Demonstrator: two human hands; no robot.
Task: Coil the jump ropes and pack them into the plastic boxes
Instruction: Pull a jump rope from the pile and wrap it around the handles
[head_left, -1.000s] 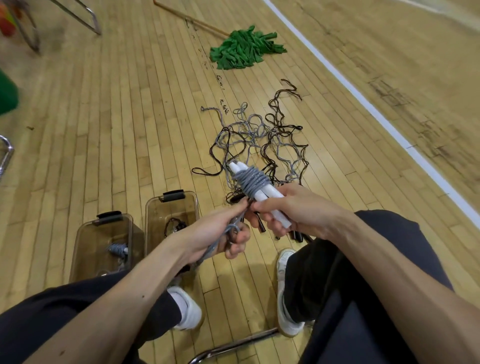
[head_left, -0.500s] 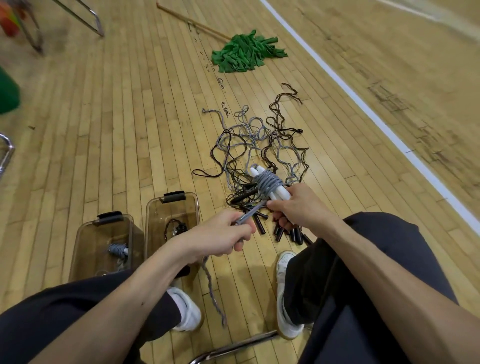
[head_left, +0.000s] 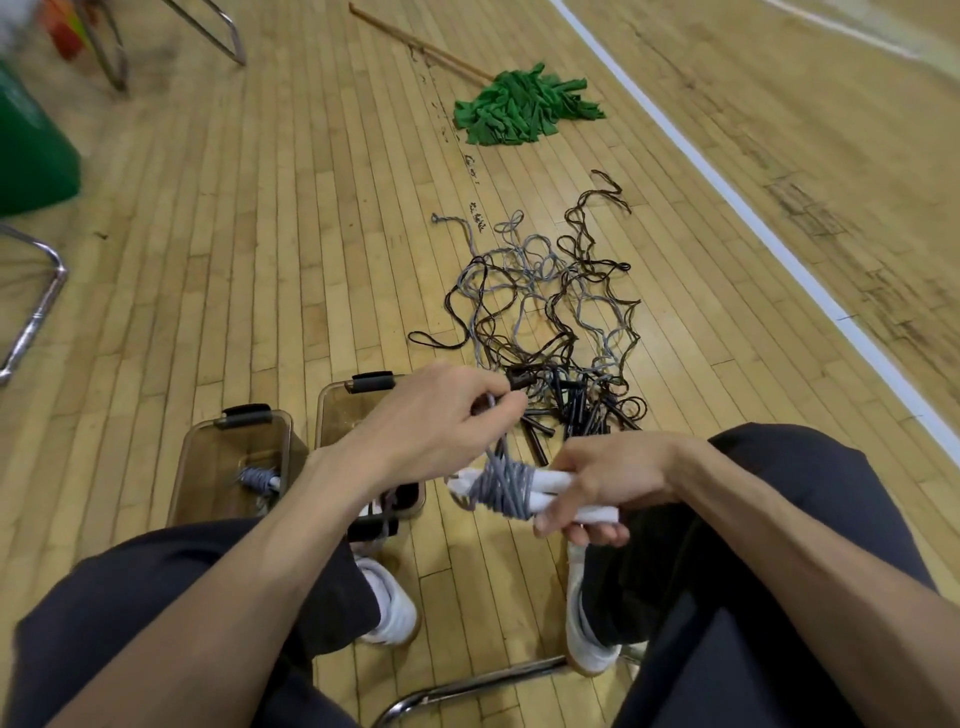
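Observation:
My right hand (head_left: 602, 483) grips the white handles of a grey jump rope (head_left: 506, 491), held level above the floor between my knees, with grey cord wound round their middle. My left hand (head_left: 441, 421) pinches the loose end of that cord just above the coil. A tangle of grey and black ropes (head_left: 540, 312) with black handles lies on the floor ahead. Two brown plastic boxes stand by my left foot: the left box (head_left: 208, 467) holds a coiled grey rope (head_left: 257, 478), the right box (head_left: 332, 410) is mostly hidden behind my left arm.
A green mop (head_left: 519, 106) with a wooden stick lies farther out on the wooden floor. A white line (head_left: 753, 218) runs along the right. Metal chair legs (head_left: 36, 312) and a green object (head_left: 31, 150) are at the left. A chrome bar (head_left: 467, 686) sits under my legs.
My right hand has lowered the handles toward my knees and turned them level. My left hand has risen above the coil, drawing the cord's end up.

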